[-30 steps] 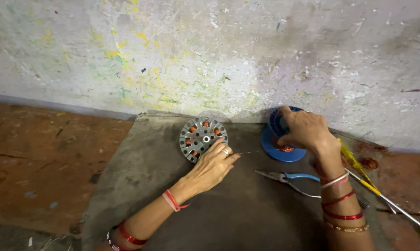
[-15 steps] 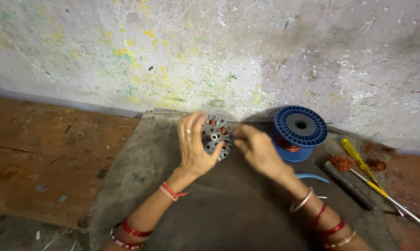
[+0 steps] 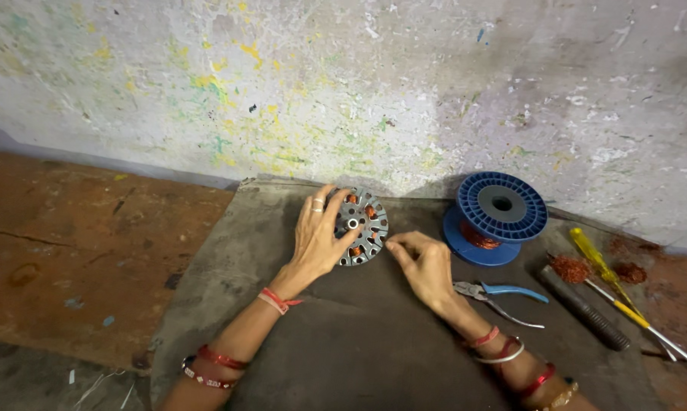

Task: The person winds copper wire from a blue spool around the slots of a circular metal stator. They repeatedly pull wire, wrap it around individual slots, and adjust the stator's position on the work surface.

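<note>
A round grey slotted metal core with copper windings (image 3: 364, 226) lies on a grey mat (image 3: 359, 342) near the wall. My left hand (image 3: 318, 236) rests on its left side, fingers spread over the rim. Just right of the core, my right hand (image 3: 423, 262) has thumb and forefinger pinched together; whether a thin wire is between them is too fine to see. A blue spool of copper wire (image 3: 496, 217) stands to the right.
Blue-handled pliers (image 3: 503, 295) lie right of my right hand. Farther right are a dark threaded rod (image 3: 585, 307), a yellow-handled screwdriver (image 3: 606, 274) and clumps of copper wire scrap (image 3: 570, 268). A paint-flecked wall (image 3: 343, 84) runs behind; reddish floor (image 3: 69, 236) lies left.
My right hand left the blue spool and came over to the core's right side. My left hand moved up onto the core and now rests on its left rim.
</note>
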